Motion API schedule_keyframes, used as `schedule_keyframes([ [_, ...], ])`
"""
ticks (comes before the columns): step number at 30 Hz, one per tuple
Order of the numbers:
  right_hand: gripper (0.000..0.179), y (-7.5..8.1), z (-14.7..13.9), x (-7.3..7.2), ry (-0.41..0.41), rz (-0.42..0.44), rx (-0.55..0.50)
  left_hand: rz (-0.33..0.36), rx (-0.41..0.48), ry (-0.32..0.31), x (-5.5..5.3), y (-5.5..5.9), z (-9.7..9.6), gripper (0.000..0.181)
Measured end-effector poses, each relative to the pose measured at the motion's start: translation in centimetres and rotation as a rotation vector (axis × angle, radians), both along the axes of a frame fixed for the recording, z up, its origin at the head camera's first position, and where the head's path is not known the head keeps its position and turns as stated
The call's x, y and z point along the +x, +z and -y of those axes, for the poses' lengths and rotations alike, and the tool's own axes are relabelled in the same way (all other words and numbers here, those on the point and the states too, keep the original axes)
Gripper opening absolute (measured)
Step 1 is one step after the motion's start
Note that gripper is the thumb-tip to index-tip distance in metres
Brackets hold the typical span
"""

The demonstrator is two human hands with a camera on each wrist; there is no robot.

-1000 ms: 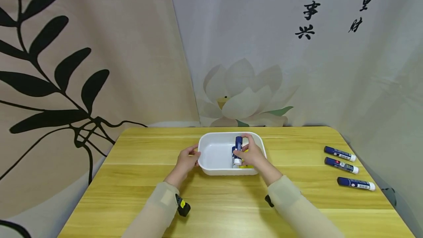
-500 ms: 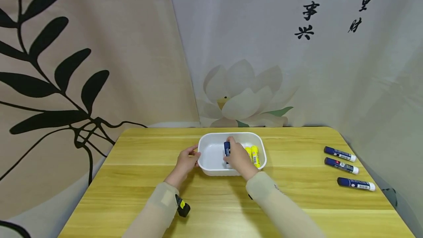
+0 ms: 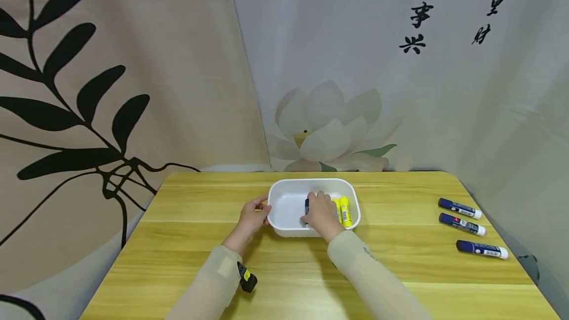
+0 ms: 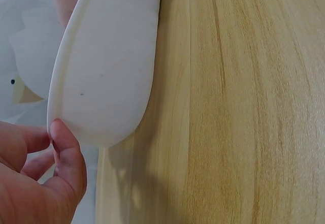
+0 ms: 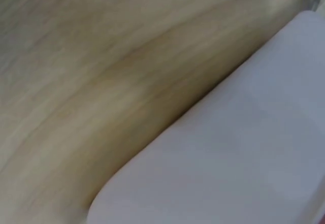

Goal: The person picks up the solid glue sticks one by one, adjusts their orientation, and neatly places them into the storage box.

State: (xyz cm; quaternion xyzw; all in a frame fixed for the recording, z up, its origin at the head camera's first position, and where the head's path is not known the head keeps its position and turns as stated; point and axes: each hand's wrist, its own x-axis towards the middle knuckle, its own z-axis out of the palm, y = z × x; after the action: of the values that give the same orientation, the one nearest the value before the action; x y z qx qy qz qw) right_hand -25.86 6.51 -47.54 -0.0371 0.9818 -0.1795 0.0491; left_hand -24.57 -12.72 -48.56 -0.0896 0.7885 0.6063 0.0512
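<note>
A white plastic tray (image 3: 284, 231) stands near the table's far edge. My left hand (image 3: 253, 217) pinches its left rim; the left wrist view shows the thumb (image 4: 66, 137) against the outer wall. My right hand (image 3: 322, 215) is down inside the tray, thumb at the left and fingers reaching forward, around a dark blue glue stick (image 3: 306, 206). Most of that stick is hidden under the hand; whether a second blue one lies beneath cannot be seen. Right of the hand lie two yellow glue sticks (image 3: 345, 211). In the right wrist view only the tray's outer wall (image 5: 218, 168) shows, blurred.
Three dark blue glue sticks with white ends lie apart at the right of the table: the far one (image 3: 460, 208), the middle one (image 3: 462, 224) and the near one (image 3: 482, 249). A printed cloth (image 3: 200, 63) hangs behind the wooden table (image 3: 293, 280).
My right hand has moved left and down into the tray with the blue glue stick, uncovering the yellow ones. The left hand has kept its hold on the rim.
</note>
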Motion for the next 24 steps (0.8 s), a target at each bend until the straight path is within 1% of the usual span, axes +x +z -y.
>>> schedule_keyframes([
  [3,0.067,0.0,-0.1,-0.1,0.009,0.008,0.016,0.014,0.005,0.006,-0.1,-0.2,0.1,0.040],
  [6,0.066,0.1,-0.6,-0.2,0.013,-0.013,0.004,0.025,0.005,0.013,-0.3,-0.4,0.2,0.040],
  [9,0.064,0.7,-1.5,-0.1,0.016,-0.057,-0.059,0.023,0.010,0.011,-0.4,-0.5,0.2,0.041],
  [11,0.062,1.1,-2.3,0.1,0.035,-0.088,-0.113,0.019,0.014,0.011,-0.4,-0.6,0.1,0.041],
  [13,0.061,1.7,-3.3,0.5,0.064,-0.112,-0.180,0.014,0.022,0.012,-0.4,-0.6,0.1,0.041],
  [16,0.060,2.2,-5.2,1.1,0.122,-0.136,-0.248,0.005,0.025,0.011,-0.4,-0.6,0.0,0.040],
  [21,0.061,2.8,-9.0,2.3,0.195,-0.147,-0.305,0.011,0.026,0.012,-0.4,-0.6,0.0,0.040],
  [24,0.061,2.6,-11.6,3.1,0.222,-0.177,-0.344,0.016,0.023,0.016,-0.4,-0.6,0.0,0.040],
])
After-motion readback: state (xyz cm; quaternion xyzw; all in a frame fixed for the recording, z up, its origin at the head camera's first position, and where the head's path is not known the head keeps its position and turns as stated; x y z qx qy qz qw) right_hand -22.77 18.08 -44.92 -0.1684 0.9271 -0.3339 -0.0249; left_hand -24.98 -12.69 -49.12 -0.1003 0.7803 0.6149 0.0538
